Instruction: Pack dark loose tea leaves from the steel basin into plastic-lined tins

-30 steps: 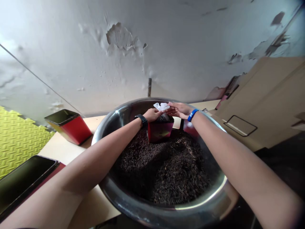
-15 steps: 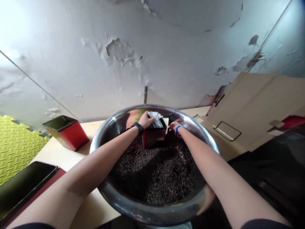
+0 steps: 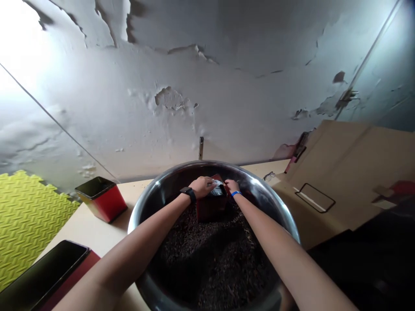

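Note:
A red tin box (image 3: 210, 209) stands upright on dark loose leaves (image 3: 214, 255), which look like dried tea, inside a wide metal basin (image 3: 147, 194). A whitish, clear plastic bag (image 3: 218, 190) lines the mouth of the tin. My left hand (image 3: 201, 186), with a dark watch on its wrist, is closed on the bag at the tin's left rim. At the right rim my right hand (image 3: 231, 186), wearing a blue wristband, has its fingers bent around the tin's edge. Its fingertips are partly hidden.
Two more open red tins, one upright (image 3: 106, 203) and one nearer (image 3: 71, 268), are on the table (image 3: 113, 242) to the left. Yellow foam matting (image 3: 29, 224) lies beyond. On the right are a cardboard box (image 3: 350, 172) and glasses (image 3: 269, 176). A peeling wall rises behind.
The view has tilted up, so everything sits lower. My left hand has pushed the bag down into the tin. The pale panel by the right hand no longer shows; a red flap shows behind the bag.

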Available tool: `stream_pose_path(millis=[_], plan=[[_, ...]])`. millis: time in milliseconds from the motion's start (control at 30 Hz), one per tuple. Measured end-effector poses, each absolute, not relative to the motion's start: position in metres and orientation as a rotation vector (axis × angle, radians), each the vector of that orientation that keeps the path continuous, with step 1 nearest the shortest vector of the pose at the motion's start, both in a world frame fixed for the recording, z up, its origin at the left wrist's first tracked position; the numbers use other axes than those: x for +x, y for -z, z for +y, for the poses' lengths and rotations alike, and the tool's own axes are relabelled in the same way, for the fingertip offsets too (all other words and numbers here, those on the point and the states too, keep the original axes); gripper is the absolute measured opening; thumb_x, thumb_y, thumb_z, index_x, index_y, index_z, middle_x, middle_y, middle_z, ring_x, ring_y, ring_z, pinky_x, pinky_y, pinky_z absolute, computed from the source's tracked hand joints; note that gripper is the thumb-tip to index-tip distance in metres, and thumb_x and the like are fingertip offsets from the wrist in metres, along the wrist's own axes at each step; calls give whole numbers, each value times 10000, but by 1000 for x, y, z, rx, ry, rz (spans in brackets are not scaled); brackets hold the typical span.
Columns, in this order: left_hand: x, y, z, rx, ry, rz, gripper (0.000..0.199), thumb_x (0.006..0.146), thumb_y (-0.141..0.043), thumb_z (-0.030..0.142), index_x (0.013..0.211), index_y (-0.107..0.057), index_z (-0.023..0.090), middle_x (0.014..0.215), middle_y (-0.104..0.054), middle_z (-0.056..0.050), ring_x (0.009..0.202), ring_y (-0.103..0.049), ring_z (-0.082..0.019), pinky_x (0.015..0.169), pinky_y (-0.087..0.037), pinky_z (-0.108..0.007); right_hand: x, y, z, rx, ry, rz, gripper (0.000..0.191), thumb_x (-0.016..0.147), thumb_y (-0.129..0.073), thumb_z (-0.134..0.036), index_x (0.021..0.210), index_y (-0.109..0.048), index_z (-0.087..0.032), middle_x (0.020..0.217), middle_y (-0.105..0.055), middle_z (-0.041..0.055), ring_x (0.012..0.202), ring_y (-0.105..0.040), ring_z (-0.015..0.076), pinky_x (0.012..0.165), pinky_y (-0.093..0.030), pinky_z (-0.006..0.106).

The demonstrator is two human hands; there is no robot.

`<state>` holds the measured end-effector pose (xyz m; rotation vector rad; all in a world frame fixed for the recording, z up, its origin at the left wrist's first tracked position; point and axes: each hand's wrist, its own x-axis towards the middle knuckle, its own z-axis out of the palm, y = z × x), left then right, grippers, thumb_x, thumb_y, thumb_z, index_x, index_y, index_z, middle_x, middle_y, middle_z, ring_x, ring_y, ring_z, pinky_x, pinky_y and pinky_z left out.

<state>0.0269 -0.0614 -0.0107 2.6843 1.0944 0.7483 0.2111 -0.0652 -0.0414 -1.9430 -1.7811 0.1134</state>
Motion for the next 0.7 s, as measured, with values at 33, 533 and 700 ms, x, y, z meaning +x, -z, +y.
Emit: stream_pose_path(millis=[33, 533, 700], plan=[[27, 11, -60, 2666, -798, 1113, 320, 836, -408, 355, 929, -653, 170, 1019, -616, -47, 939, -546, -160, 874, -393, -242, 212, 36, -63, -1911, -114, -1769, 228, 843, -445, -302, 963, -566, -150, 959, -585, 65, 852, -558, 166, 733, -455, 318], [1, -6, -56, 2283, -652, 1526, 156, 681, -547, 188, 787, -659, 164, 768, -638, -69, 778, -578, -188, 704, -416, -254, 209, -26, -86, -982, -880, -2082, 265, 646, -554, -163, 910, -535, -183, 1041, -622, 53, 1021, -550, 176, 894, -405, 314], [-9, -7, -47, 2135, -507, 1480, 315, 629, -549, 109, 933, -627, 130, 840, -647, -60, 743, -590, -156, 633, -448, -209, 204, -26, -88, -882, -1183, -2108, 335, 614, -657, -240, 924, -555, -163, 1096, -601, 87, 1061, -525, 201, 936, -381, 359]])
